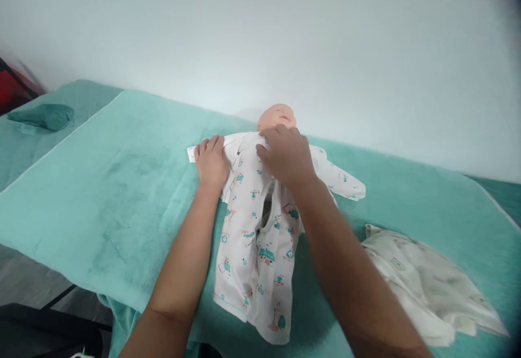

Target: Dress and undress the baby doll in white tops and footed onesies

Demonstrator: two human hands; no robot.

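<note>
A baby doll (280, 111) lies on its back, its head near the wall. A white baby shirt (337, 176) with a small print has its sleeves spread to both sides. Over the shirt lie matching baby trousers (244, 238), legs toward me, with an opening at the crotch. My left hand (212, 160) rests on the left sleeve, fingers stretched over the cloth. Just below the doll's head, my right hand (287, 154) lies on the upper clothing, thumb apart from its bent fingers. The cloth directly under that palm is hidden.
A crumpled pale printed cloth (427, 282) lies at the right. Green fabric (101, 184) covers the table, which has an oval hole (43, 115) at its far left end. Behind it stands a white wall (260, 38). A dark object (44, 331) is at the lower left.
</note>
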